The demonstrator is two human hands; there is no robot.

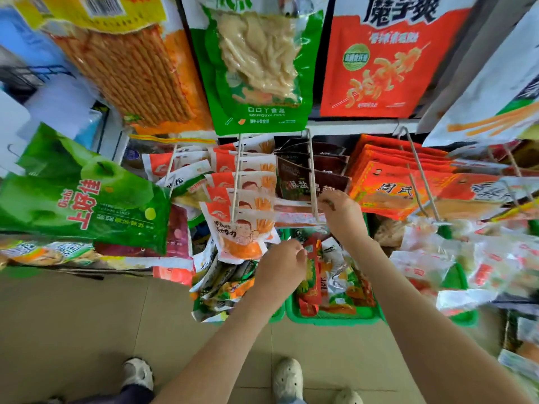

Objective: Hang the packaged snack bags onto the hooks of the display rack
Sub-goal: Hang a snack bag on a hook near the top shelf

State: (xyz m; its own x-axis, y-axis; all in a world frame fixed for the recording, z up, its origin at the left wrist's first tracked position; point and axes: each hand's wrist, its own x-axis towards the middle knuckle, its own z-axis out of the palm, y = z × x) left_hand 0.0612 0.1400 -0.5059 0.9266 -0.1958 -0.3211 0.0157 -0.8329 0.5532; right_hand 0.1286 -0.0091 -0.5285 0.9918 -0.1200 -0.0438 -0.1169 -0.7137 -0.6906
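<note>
Shoes [287,377], white, are standing on the tiled floor [87,330] at the btm edge, nearest to us. We're reaching both bare forearms up and fwd toward the rack [355,128].

Our L hand [281,265] is hovering over the green basket [332,317], which is sitting on the floor packed w/ mixed snack packs. Its fingers are curling in tight, and we can't tell whether they're pinching anything.

Our R hand [339,211] is working higher and further in, pinching the right end of a clear snack bag [294,214] w/ a red strip. That bag is lying crosswise at the front tip of a wire hook [312,176]. We can't tell whether it's already threaded on, since the frame is blurring there.

Behind it, dark brown bags [294,176] are hanging on the same hook. Just to the left, white-and-orange bags [242,205] are crowding the next hook. To the right, orange-red bags [390,182] are filling another. A big green apple-print bag [81,199] is sticking out at far left.

Furthest up, on the top row, we're seeing a ridged orange strip pack [131,74], a green bag [256,106] w/ pale contents and a red bag [388,68] w/ skewer art, all hanging side by side.
</note>
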